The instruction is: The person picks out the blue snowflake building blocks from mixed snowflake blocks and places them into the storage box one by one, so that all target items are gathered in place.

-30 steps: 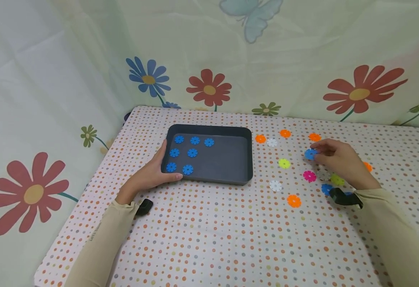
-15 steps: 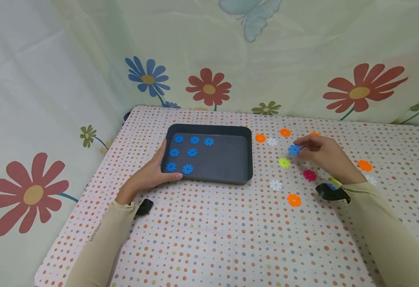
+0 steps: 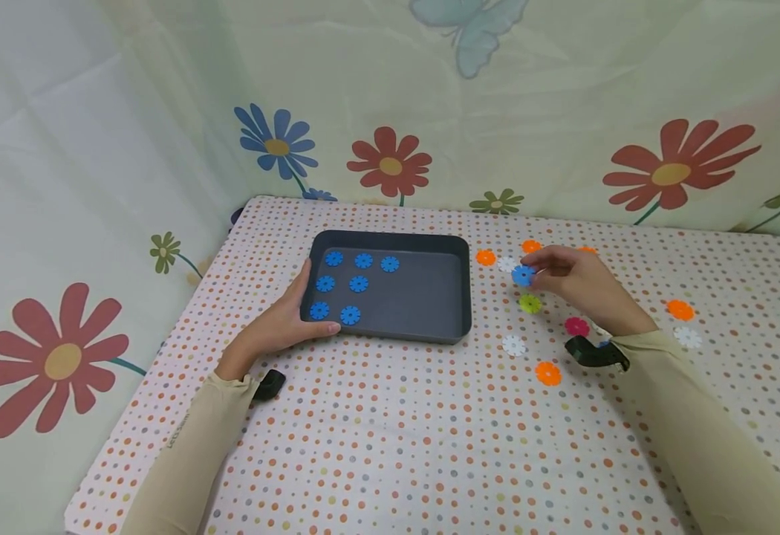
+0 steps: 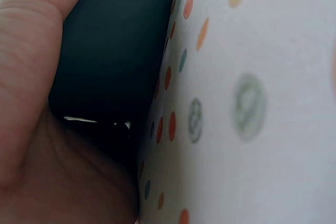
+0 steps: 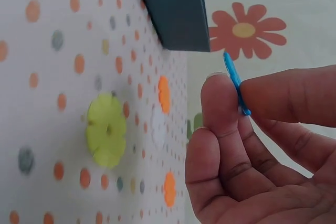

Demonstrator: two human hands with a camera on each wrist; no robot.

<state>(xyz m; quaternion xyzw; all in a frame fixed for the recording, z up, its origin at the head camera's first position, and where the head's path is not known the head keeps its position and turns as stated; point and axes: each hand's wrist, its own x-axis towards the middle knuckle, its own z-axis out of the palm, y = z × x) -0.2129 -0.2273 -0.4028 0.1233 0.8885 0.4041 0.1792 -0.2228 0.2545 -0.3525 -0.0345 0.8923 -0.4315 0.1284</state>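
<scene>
In the head view my right hand (image 3: pixel 584 286) pinches a blue snowflake-shaped plastic disc (image 3: pixel 523 275) between thumb and fingertips, over the scattered discs right of the tray. Seen edge-on in the right wrist view, the same blue disc (image 5: pixel 234 83) is raised above the table. My left hand (image 3: pixel 283 316) holds the near left corner of a dark grey rectangular tray (image 3: pixel 423 336), thumb along the front side and fingers along the left side. Several blue discs (image 3: pixel 359 284) lie in rows in the tray's left part. The tray's dark wall (image 4: pixel 115 40) fills much of the left wrist view.
Around the right hand lie a yellow-green disc (image 3: pixel 530 303), a pink disc (image 3: pixel 576 327), white discs (image 3: pixel 514 345) and orange discs (image 3: pixel 548 373). Some discs are partly hidden under the right wrist. A dotted cloth (image 3: pixel 390 446) covers the table; a flowered curtain (image 3: pixel 537 111) hangs behind.
My right hand has moved left with the blue disc, from the right side of the scattered discs to nearer the tray. My left hand and the tray have stayed put.
</scene>
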